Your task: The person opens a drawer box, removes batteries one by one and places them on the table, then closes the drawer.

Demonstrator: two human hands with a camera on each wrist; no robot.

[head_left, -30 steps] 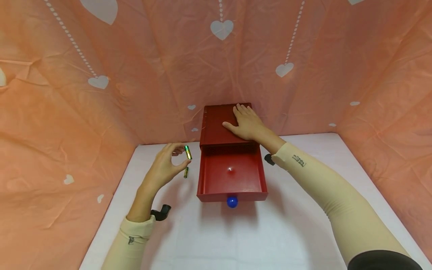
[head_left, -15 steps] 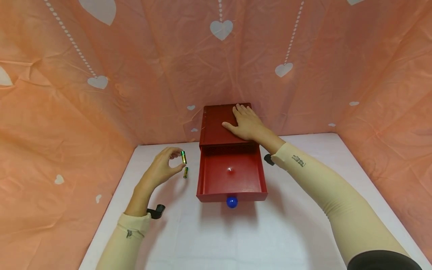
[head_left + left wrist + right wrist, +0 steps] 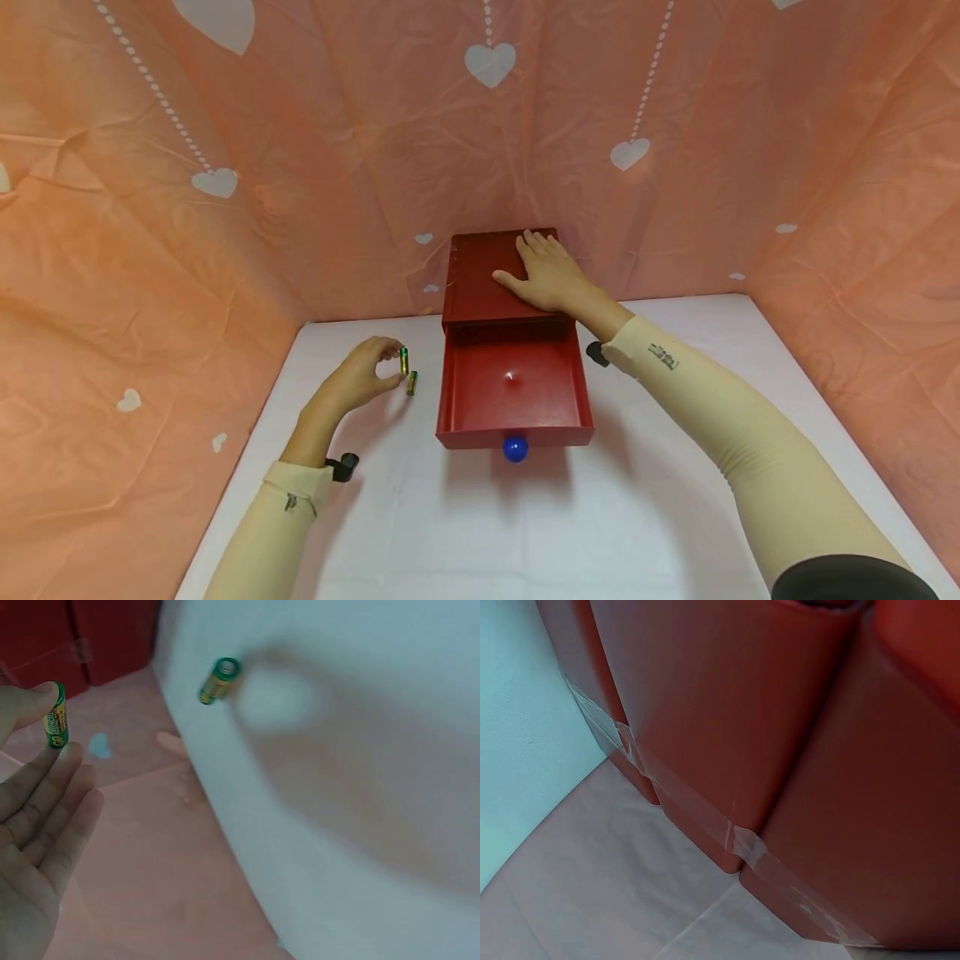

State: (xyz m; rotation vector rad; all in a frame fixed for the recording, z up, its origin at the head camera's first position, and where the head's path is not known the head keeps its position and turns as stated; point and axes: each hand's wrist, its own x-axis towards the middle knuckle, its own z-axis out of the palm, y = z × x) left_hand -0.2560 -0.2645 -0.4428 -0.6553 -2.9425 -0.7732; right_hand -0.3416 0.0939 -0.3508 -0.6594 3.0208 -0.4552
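A green and gold battery [image 3: 404, 360] is pinched upright between the thumb and fingertips of my left hand [image 3: 358, 377], to the left of the red drawer box [image 3: 476, 275]. A second battery [image 3: 412, 383] of the same look is on the white tabletop just beside it. The left wrist view shows the held battery [image 3: 56, 720] at the thumb tip and the other battery [image 3: 220, 680] apart from the hand. My right hand [image 3: 549, 277] rests with spread fingers on top of the box. Below it the drawer [image 3: 480, 408] is pulled out, its inside bare.
A blue round knob [image 3: 515, 449] sticks out from the drawer front. Pink cloth [image 3: 360, 208] with white hearts encloses the white tabletop [image 3: 465, 533] at the back and sides. Clear tape [image 3: 697, 814] runs along the red box in the right wrist view.
My left hand has moved slightly left and down with the battery, bringing it close to the second one. The right hand and the drawer stay as they were.
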